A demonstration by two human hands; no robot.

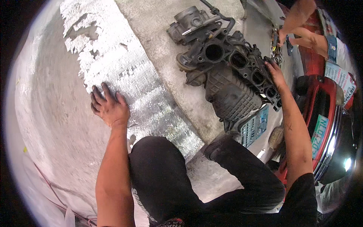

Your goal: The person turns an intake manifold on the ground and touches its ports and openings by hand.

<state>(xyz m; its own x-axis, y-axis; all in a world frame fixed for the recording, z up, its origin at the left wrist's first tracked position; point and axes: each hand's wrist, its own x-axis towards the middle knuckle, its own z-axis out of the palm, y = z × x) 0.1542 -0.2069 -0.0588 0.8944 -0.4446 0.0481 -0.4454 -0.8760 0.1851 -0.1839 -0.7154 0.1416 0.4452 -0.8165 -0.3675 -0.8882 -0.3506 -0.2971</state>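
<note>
My left hand (pixel 107 104) lies open on the ragged left edge of a strip of crinkled silver foil (pixel 140 83), its fingertips darkened. A grimy dark engine intake manifold (pixel 230 90), with several round ports and a ribbed plastic body, lies on the pale floor right of the foil, a grey metal throttle body (pixel 189 20) and a black hose at its top end. My right hand (pixel 275 73) grips the manifold's right edge near the ports. A blue slotted tray (pixel 253 125) shows under the manifold's lower end, beside my bent legs.
Another person's bare leg and arm (pixel 308 39) show at upper right, near scattered tools (pixel 276 51). A red car's bumper (pixel 329 106) stands along the right. A stone-like lump (pixel 276 137) sits near my right arm. A thin red hose (pixel 51 183) runs at lower left.
</note>
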